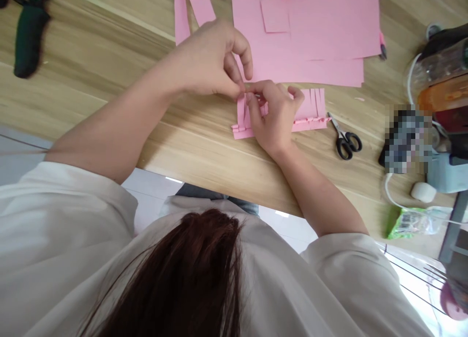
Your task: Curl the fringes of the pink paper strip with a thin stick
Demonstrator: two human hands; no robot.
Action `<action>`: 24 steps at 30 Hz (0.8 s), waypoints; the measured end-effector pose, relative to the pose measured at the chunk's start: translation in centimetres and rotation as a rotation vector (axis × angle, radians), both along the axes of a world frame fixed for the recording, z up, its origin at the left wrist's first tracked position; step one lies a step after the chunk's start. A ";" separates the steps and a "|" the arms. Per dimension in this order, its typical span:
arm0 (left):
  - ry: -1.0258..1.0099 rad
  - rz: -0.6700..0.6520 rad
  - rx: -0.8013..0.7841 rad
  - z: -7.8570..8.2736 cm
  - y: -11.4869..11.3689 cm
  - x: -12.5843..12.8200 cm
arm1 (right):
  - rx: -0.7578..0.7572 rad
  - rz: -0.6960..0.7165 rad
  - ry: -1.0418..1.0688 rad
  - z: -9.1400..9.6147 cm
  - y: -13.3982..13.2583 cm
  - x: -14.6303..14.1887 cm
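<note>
A pink paper piece (310, 110), cut into a fringe of strips, lies on the wooden table (109, 73) in front of me. My left hand (214, 59) is closed in a pinch on the tip of one strip near the piece's left end. My right hand (274, 117) rests on the middle of the fringed piece, its fingers curled and pinching the same strip from the other side. The fingertips of both hands meet. Part of the fringe is hidden under my right hand.
Larger pink sheets (310, 39) and cut strips (181, 15) lie beyond the hands. Black scissors (345, 139) lie just right of the fringe. A dark glue gun (27, 39) is far left. At right sit a blurred phone (405, 139), a white plug (423, 191), a green packet (405, 222) and a jar (442, 78).
</note>
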State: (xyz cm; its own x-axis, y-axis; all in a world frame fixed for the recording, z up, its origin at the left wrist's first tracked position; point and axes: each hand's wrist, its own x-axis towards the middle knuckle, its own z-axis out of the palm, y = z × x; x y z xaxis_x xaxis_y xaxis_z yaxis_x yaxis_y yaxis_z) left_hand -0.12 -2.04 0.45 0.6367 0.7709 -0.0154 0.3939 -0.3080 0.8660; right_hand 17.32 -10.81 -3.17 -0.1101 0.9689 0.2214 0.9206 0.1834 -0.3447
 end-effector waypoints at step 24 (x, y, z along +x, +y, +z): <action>-0.008 -0.011 0.075 0.9 -0.4 0.0 | 0.072 0.031 0.108 -0.3 -0.1 0.0</action>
